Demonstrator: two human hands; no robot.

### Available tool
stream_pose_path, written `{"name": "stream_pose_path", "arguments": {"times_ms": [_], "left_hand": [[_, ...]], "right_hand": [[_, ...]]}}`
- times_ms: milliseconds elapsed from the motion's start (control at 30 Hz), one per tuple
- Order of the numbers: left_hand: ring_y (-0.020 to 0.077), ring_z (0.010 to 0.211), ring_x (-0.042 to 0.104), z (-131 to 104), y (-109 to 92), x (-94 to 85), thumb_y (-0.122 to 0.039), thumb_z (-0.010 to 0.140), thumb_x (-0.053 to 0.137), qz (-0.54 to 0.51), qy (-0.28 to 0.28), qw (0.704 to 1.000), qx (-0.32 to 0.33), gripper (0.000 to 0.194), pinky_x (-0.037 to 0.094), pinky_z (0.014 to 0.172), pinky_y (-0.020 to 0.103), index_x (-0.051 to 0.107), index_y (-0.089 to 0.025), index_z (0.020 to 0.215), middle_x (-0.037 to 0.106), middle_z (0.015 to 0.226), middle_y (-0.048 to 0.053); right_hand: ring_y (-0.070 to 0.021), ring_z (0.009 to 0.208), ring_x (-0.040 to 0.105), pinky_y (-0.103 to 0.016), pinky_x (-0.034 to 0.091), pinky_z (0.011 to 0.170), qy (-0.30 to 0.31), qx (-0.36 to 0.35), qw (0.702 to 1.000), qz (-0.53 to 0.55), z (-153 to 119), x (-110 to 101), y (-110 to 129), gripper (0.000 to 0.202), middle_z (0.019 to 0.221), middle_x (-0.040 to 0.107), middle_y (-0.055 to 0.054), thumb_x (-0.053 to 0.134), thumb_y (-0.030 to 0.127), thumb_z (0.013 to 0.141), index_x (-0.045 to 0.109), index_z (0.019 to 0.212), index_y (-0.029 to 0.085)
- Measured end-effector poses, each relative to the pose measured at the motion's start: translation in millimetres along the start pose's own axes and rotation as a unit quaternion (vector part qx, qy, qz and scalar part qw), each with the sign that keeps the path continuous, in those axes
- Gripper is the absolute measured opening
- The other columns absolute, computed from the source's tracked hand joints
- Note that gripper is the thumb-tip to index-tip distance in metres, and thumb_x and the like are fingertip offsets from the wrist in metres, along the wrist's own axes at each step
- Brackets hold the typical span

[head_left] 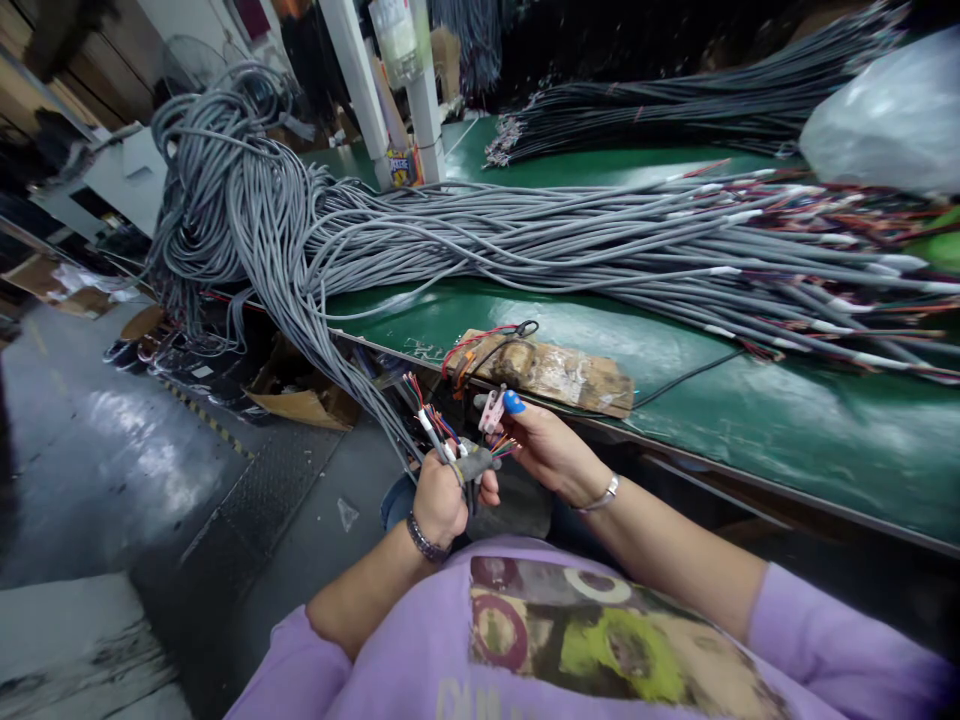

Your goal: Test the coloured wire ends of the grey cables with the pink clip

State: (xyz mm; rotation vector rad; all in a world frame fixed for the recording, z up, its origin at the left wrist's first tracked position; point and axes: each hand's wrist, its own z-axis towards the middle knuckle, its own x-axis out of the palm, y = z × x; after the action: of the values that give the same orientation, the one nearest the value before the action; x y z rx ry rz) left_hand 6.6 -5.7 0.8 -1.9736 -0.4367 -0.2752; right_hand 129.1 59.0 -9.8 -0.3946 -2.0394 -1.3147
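Note:
Near the centre, my left hand (444,492) is closed round several grey cable ends (430,432), whose thin coloured wires fan out above and to the right. A worn grey wrap covers its thumb or a finger. Just to the right, my right hand (551,445) pinches a small pale pink tool (492,411) between thumb and fingers, and blue tape covers the thumb tip. The pink tool is close to the coloured wires; whether they touch cannot be made out. Behind the hands, a taped wooden block (574,378) lies at the bench edge with red and black wires at its left end.
Long grey cables (480,235) stretch across the green bench (675,360) and hang over its left side in a large heap. Dark cables (675,115) and a clear plastic bag (892,115) lie at the back right. White posts stand behind. A cardboard box (304,405) is on the floor.

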Motion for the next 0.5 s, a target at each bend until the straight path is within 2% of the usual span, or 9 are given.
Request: {"name": "stream_pose_path", "arguments": {"times_ms": [133,267,400,500], "left_hand": [[0.0102,0.033,0.050,2,0,0.4,-0.035,0.058,0.073,0.007,0.002,1.000,-0.004,0.027,0.039,0.035,0.021,0.056,-0.014,0.061,0.060,0.046,0.001],[0.0102,0.033,0.050,0,-1,0.5,-0.036,0.058,0.074,0.016,0.002,1.000,0.001,0.029,0.040,0.036,0.021,0.055,-0.014,0.060,0.059,0.045,0.001],[0.0100,0.033,0.049,-6,-1,-2.5,-0.040,0.057,0.074,0.024,-0.008,0.999,0.020,0.032,0.040,0.036,0.022,0.055,-0.015,0.060,0.059,0.045,0.001],[0.0102,0.034,0.049,-11,4,-6.9,-0.043,0.059,0.075,0.053,-0.011,0.998,0.025,0.035,0.040,0.036,0.022,0.055,-0.015,0.059,0.059,0.045,0.001]], "right_hand": [[-0.0107,0.058,0.050,-0.024,0.042,0.055,-0.007,0.008,1.000,0.000,-1,1,0,0.038,0.065,0.061,-0.001,0.082,0.048,0.058,0.068,0.072,0.015],[-0.0107,0.059,0.052,-0.023,0.044,0.054,0.004,0.037,0.999,0.009,-4,0,2,0.036,0.069,0.063,-0.001,0.076,0.049,0.067,0.067,0.077,0.016],[-0.0120,0.061,0.058,-0.025,0.050,0.057,0.051,0.115,0.992,-0.008,-10,-9,6,0.043,0.074,0.065,-0.004,0.063,0.059,0.075,0.066,0.079,0.016],[-0.0127,0.062,0.060,-0.025,0.052,0.057,0.086,0.158,0.981,-0.072,-14,-19,10,0.048,0.075,0.066,-0.005,0.060,0.063,0.075,0.066,0.081,0.015]]}}
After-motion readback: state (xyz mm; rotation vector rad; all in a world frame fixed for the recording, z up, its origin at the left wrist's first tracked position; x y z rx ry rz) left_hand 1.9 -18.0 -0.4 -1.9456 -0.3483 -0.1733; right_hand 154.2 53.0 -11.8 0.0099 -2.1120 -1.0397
